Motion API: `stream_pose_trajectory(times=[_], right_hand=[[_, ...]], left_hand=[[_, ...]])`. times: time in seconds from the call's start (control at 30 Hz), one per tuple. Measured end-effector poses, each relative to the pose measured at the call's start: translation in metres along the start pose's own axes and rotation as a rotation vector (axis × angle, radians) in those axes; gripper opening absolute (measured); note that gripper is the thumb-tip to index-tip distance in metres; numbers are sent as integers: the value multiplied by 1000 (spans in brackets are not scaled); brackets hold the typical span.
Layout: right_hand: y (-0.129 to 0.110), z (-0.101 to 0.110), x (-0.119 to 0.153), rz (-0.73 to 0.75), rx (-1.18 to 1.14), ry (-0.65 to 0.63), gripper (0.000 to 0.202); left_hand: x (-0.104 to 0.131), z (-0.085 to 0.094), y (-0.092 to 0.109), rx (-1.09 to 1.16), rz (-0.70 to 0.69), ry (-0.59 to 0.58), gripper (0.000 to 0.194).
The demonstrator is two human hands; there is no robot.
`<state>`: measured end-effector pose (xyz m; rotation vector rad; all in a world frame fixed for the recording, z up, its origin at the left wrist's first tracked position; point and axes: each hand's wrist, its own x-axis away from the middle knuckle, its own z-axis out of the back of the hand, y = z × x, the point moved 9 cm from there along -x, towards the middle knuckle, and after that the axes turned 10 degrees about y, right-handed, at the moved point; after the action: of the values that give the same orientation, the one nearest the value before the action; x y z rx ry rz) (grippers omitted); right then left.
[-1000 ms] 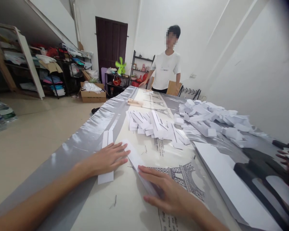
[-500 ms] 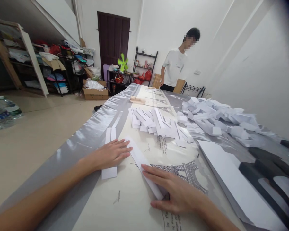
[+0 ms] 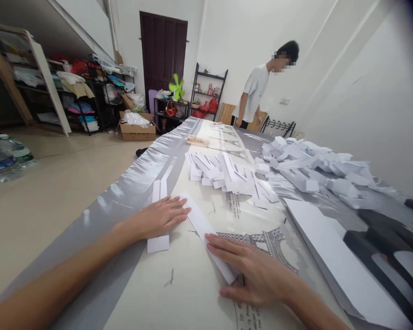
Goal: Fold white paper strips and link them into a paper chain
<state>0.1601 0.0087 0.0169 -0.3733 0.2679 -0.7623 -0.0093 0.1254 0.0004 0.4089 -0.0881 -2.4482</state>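
A folded white paper strip point(image 3: 201, 223) lies slantwise on the printed tablecloth point(image 3: 141, 293). My left hand point(image 3: 165, 215) rests flat, its fingertips on the strip's upper end and its palm over another white paper piece point(image 3: 158, 244). Lower right, my right hand point(image 3: 251, 268) is spread with its fingers along the strip's lower part and its thumb apart on the cloth. Beyond the hands sits a pile of folded white strips point(image 3: 227, 172).
A heap of folded white paper point(image 3: 309, 160) covers the right side. Nearer stands a stack of white sheets point(image 3: 333, 256) beside a dark object with pale openings point(image 3: 382, 247). A wooden piece point(image 3: 198, 141) lies farther up; a person point(image 3: 254, 94) stands at the far end.
The person at the far end has turned and leans further right. Both my hands stay on the paper in nearly the same pose; the view has shifted slightly.
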Motion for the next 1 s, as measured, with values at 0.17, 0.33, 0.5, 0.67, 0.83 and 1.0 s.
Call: stream_pose_trajectory(times=[0.17,0.33,0.5,0.67,0.83,1.0], right_hand=[[-4,5,-1,6,-64,-15,75],[-9,10,-3,-1,-90,2,71],[-10,12,-3,-6,-83,24,69],[-10,9,2,24,-66,37,72],[-13,-3,28,-49,-12,3,86],[-21,-7,62,-89,36,62,83]], left_hand=[[0,3,3,-36,-31,64,48],[-3,13,25,-119,-113,159,50],[-2,8,35,-122,-146,76,47],[3,0,27,-88,-111,-16,48],[4,1,27,-61,-94,1,48],[2,6,31,-37,-114,35,47]])
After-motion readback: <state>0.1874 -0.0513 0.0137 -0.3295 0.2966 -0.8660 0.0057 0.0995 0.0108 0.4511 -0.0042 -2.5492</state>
